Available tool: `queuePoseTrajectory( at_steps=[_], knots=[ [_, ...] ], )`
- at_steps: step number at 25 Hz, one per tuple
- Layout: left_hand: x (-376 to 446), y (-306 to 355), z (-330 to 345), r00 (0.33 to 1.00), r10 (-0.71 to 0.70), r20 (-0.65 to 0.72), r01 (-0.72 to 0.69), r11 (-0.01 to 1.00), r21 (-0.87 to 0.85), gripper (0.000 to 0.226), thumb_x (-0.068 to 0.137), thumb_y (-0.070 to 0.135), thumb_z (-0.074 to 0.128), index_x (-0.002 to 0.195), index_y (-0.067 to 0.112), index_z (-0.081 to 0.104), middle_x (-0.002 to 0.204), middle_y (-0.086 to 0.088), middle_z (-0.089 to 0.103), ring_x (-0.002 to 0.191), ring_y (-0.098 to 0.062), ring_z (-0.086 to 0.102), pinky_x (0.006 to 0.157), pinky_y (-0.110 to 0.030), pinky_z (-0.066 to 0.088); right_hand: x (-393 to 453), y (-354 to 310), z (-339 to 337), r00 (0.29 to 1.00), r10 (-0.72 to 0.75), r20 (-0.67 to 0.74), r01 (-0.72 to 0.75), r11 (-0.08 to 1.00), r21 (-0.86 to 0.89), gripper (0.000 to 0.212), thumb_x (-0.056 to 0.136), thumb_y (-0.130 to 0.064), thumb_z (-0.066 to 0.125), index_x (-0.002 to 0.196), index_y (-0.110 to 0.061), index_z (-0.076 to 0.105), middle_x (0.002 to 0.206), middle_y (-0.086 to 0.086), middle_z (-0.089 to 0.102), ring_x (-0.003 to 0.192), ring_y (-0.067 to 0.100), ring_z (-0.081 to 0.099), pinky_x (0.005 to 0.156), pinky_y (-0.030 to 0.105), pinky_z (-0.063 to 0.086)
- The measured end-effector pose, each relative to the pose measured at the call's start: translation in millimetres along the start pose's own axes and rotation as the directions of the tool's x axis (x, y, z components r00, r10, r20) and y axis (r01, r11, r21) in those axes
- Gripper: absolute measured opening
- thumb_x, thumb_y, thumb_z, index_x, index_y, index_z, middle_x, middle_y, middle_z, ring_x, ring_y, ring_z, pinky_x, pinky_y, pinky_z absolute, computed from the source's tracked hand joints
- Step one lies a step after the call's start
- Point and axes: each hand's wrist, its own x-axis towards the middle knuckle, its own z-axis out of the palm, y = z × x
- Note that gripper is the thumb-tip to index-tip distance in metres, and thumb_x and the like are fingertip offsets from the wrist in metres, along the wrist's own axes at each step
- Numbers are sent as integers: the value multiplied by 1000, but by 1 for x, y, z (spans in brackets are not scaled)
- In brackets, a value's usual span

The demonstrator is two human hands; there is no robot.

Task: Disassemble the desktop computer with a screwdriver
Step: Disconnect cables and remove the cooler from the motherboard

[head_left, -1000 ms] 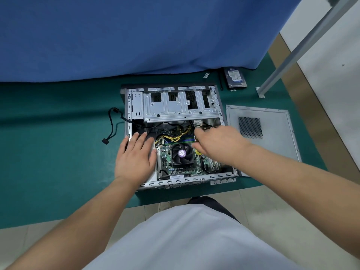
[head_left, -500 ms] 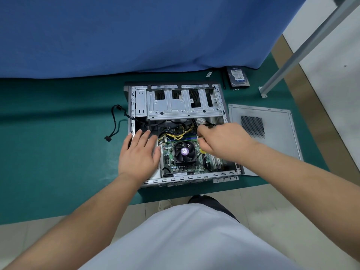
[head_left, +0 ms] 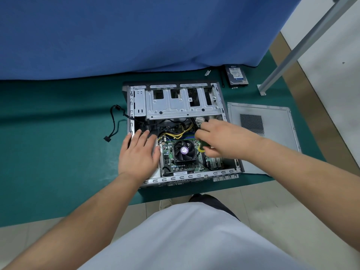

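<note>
An open desktop case (head_left: pixel 175 106) lies on its side on the green mat, its motherboard and black CPU fan (head_left: pixel 184 151) showing. My left hand (head_left: pixel 139 152) rests flat, fingers spread, on the case's left interior beside the board. My right hand (head_left: pixel 218 140) is closed around a screwdriver with a green and yellow handle (head_left: pixel 202 147), whose tip points down at the board just right of the fan. Yellow and black cables (head_left: pixel 179 131) run behind the fan.
The removed grey side panel (head_left: pixel 268 133) lies right of the case. A hard drive (head_left: pixel 236 76) and small screws sit at the back right by the blue cloth. A loose black cable (head_left: pixel 113 123) trails left of the case. A metal post (head_left: pixel 292 53) stands at right.
My right hand has drawn slightly back toward the fan, so the screwdriver handle now shows. The left hand stays flat in place. The camera has shifted a little.
</note>
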Motion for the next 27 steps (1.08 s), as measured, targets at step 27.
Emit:
queuePoseTrajectory(
  at_steps=[27],
  knots=[
    [0,0,-2,1000,-11,-5,11,1000,-4,49,102,49,31,139,30,56,147,3,56,147,-21,36,125,-44,16,10,-7,10,941,313,-132,-330,935,-134,60,101,-64,11,104,-18,49,52,-5,40,43,20,37,43,26,30]
  ],
)
